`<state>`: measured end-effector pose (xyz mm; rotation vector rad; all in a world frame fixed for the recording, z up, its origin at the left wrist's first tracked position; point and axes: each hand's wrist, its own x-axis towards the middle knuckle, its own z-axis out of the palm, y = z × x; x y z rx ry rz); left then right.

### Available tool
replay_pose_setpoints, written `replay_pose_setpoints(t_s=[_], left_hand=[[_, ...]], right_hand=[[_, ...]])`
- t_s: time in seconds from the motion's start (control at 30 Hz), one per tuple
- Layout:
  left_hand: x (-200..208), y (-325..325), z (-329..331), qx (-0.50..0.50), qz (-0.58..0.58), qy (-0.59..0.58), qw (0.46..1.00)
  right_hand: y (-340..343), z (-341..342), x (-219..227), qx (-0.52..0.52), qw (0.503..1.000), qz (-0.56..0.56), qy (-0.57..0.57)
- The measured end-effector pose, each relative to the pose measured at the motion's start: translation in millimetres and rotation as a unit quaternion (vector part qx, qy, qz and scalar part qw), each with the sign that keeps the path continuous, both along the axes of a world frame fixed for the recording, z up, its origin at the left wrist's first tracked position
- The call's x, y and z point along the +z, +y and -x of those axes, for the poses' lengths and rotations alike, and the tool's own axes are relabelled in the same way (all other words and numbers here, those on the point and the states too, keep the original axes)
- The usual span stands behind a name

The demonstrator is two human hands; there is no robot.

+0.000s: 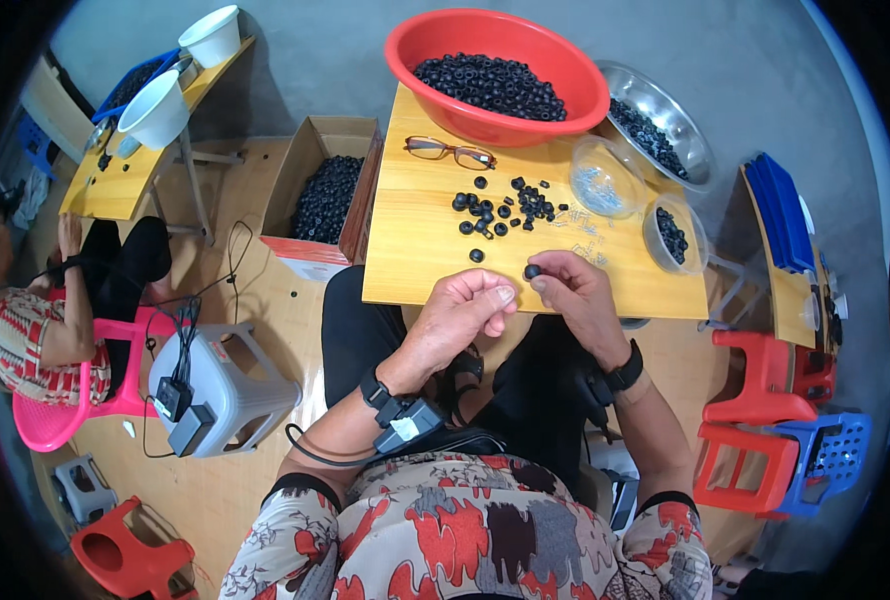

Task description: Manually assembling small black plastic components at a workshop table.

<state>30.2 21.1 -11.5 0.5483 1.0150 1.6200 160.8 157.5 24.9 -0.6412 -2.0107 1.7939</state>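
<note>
Over the near edge of the yellow table [405, 270] my right hand [583, 305] pinches a small round black knob [532, 271] between thumb and forefinger. To its left, my left hand [465, 312] has thumb and fingers pressed together; whatever they hold, if anything, is too small to tell. One loose black knob [477, 255] lies just beyond my left hand. Farther in, several more round knobs [483, 212] lie scattered beside a group of smaller black pieces [537, 206]. Thin metal pins [585, 222] are spread on the wood to the right.
A red basin [400, 50] and a steel bowl [700, 150] of black parts stand at the back. Two clear tubs [625, 205] are at right, glasses [450, 152] at left. A carton [277, 200] stands left on the floor. Another person [40, 325] sits far left.
</note>
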Motion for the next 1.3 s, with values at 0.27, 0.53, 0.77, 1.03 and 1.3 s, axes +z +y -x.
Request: replay_pose_setpoints(t_s=[0.27,0.53,0.77,1.03,1.3], left_hand=[[10,-1,-11,-0.014,-0.032,-0.023,0.999],[10,-3,-11,-0.036,-0.065,-0.059,0.995],[13,-5,-9,-0.048,-0.060,-0.040,0.996],[11,-4,-7,-0.057,-0.085,-0.053,0.993],[0,-2,-12,-0.136,-0.116,-0.168,0.970]], right_hand=[[-18,-16,-1,0.007,0.982,0.166,0.086],[-32,-12,-13,0.011,0.986,0.033,0.163],[-38,-18,15,-0.010,0.967,-0.248,0.048],[-37,-18,-2,-0.024,0.988,-0.020,0.151],[-37,-18,0,-0.002,0.980,-0.163,0.118]])
